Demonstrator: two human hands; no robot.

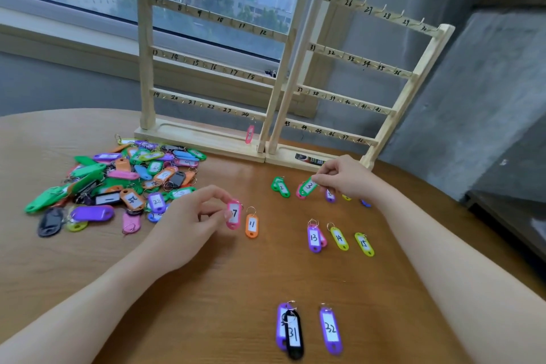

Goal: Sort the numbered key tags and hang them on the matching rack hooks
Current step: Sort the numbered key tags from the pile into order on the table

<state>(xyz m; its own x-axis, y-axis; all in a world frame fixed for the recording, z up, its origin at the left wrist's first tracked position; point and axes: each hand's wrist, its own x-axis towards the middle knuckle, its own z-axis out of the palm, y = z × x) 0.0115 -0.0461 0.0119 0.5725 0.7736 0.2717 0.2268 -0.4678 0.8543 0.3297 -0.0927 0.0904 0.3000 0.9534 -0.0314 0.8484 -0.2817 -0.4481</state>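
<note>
Room: a window is filling the upper left of the frame; grey walls are rising at the right.
Table [206,289]: a wooden top is carrying everything.
Racks [206,68]: two numbered wooden frames are standing upper centre, one pink tag already hanging near hook 24.
Pile [118,183]: unsorted tags are lying centre left.
Sorted rows: tags 11 [251,226], 13, 14, 15, 31 and 32 are lying lower right.
Left hand [189,221]: is pinching the pink tag [233,214], probably a 7, long axis upright, just left of 11.
Right hand [345,177]: is pinching the green tag 3 [308,186], tilted, beside tag 2, nearer the racks.
</note>
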